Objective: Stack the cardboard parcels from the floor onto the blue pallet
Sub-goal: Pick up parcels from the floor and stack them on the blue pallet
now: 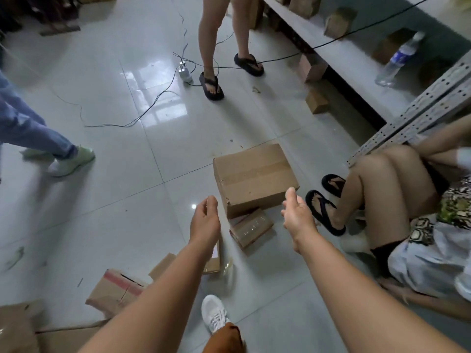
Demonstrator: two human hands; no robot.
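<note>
- the left hand (205, 220) is reaching forward over the tiled floor (122, 174), fingers loosely curled and holding nothing, just to the near-left of the large cardboard parcel (253, 177).
- the right hand (297, 212) is stretching out on the other side, fingers relaxed and grasping nothing, its fingertips showing against the parcel's near-right corner; whether they are touching it i cannot tell.
- the large cardboard parcel is sitting on the floor between the two hands, taped along its top, with a small tear at its near-left corner.
- a small taped box (251, 229) is lying tilted against the near side of the large parcel, partly tucked under its edge.
- another small box (212, 258) is lying on the floor partly hidden behind the left forearm, and a flattened carton with a red stripe (116, 289) is lying nearer, to the left.
- more brown cardboard (17, 324) is filling the lower-left corner.
- the wearer's white sneaker (214, 313) is standing on the tiles between the two forearms.
- a person in black sandals (325, 212) is crouching just to the right of the parcel, beside a perforated metal shelf frame (413, 110).
- a second person in black sandals (211, 85) is standing farther off, next to a white power adapter (184, 71) and dark cables (142, 115) trailing over the floor.
- a third person in jeans and pale green shoes (72, 160) is stepping in at the left, blurred.
- on the low shelf at upper right a plastic water bottle (398, 59) is lying among small brown boxes (340, 22).
</note>
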